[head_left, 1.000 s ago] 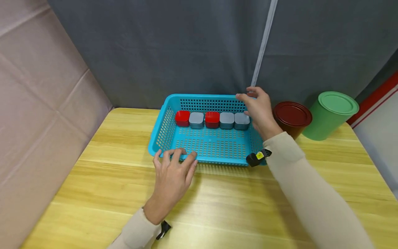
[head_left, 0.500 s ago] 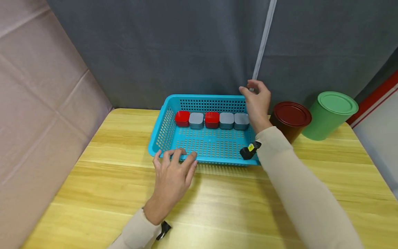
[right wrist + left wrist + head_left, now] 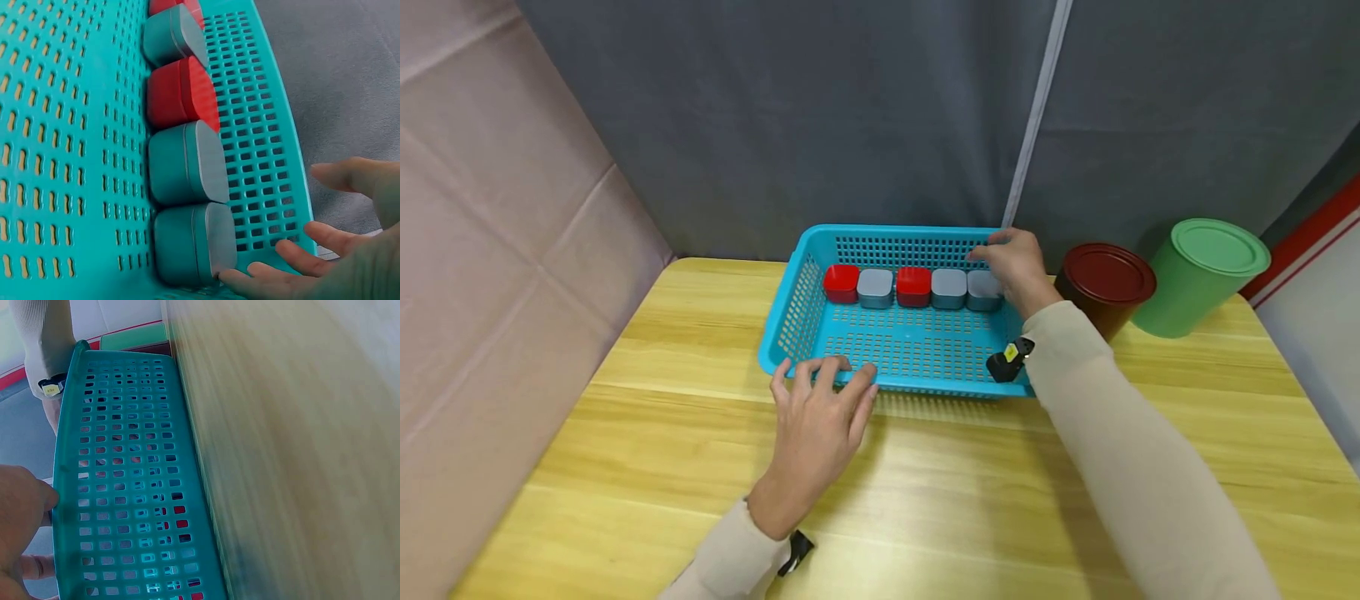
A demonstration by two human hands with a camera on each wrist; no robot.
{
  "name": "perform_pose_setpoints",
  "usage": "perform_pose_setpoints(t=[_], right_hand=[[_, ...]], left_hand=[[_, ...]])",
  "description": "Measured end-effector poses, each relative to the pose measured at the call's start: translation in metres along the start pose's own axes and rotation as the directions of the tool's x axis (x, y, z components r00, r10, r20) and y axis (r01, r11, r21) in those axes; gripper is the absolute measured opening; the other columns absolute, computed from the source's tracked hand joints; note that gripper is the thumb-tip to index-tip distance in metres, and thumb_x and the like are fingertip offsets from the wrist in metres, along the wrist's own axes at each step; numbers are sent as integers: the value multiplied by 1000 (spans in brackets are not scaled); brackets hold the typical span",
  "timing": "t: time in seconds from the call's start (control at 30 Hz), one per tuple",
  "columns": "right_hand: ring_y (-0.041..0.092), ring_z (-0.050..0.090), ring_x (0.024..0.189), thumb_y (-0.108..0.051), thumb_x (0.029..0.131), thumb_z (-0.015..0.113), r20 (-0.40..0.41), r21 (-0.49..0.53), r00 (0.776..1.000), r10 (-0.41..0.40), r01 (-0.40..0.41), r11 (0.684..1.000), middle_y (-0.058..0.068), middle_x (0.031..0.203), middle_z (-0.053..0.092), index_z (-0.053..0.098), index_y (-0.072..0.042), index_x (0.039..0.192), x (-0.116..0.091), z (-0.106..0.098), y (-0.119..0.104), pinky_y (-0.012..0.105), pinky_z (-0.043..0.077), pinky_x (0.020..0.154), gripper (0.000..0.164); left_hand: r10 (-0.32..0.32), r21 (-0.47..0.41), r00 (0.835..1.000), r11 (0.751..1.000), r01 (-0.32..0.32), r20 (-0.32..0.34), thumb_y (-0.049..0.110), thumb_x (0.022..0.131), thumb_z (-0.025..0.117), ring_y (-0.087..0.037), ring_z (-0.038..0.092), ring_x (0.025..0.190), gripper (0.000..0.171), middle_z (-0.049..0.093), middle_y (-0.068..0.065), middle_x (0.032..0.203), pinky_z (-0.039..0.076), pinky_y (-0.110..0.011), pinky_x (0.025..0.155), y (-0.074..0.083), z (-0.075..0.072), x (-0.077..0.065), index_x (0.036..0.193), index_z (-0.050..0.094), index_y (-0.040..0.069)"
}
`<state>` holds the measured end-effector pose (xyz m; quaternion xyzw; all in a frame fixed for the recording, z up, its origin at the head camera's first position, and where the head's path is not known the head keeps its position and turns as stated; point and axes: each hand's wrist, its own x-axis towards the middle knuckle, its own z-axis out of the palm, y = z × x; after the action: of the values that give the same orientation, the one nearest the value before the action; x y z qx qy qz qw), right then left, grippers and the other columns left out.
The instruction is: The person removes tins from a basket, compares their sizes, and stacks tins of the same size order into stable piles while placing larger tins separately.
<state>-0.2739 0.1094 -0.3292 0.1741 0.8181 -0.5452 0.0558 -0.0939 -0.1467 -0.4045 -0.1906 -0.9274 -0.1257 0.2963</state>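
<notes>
In the head view, a blue plastic basket [image 3: 902, 386] with slotted walls stands on the wooden table. Along its back wall sits a row of small rounded-square boxes: a red box [image 3: 841, 284], a grey box [image 3: 876, 288], a red box [image 3: 913, 287] and grey boxes [image 3: 949, 289] at the right end. My left hand [image 3: 816, 425] holds the basket's front rim, fingers bent over it and thumb on the near side. My right hand [image 3: 1017, 265] is over the back right corner. In the right wrist view, its fingers are spread and a fingertip touches the endmost grey box [image 3: 195, 245].
Just right of the basket stands a dark red lidded canister [image 3: 1107, 279], with a taller green lidded canister [image 3: 1210, 271] beside it. A grey curtain [image 3: 850, 117] hangs close behind the basket. Bare wooden tabletop [image 3: 925, 500] lies in front.
My right hand rose over the basket's back right corner, then came down and slightly left toward the endmost grey box. The left hand, basket and boxes keep their places.
</notes>
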Motion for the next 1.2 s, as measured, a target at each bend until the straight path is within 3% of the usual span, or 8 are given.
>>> perform_pose_setpoints(t=[0.67,1.0,1.2], right_hand=[[38,44,139,-13,98,68,127,-228,992,10,19,973,24,162,39,34,1,158,3,5,4,55,42,119,70],[43,43,144,-9,98,64,185,-437,979,-79,155,886,26,166,34,29,8,160,1,11,8,60,38,121,73],[45,45,141,-9,99,64,192,-471,978,-83,166,866,27,163,38,32,7,159,4,13,8,63,39,118,69]], left_hand=[[-1,-8,1000,1000,1,5,32,102,67,-43,63,108,18,72,-10,108,33,-79,103,0,0,0,115,77,25],[-2,-6,1000,1000,2,4,32,102,67,-43,63,108,18,71,-9,108,34,-80,103,0,0,0,116,77,25],[4,-6,1000,1000,-4,-2,32,102,68,-42,63,108,18,71,-9,108,34,-80,103,-1,0,0,115,77,24]])
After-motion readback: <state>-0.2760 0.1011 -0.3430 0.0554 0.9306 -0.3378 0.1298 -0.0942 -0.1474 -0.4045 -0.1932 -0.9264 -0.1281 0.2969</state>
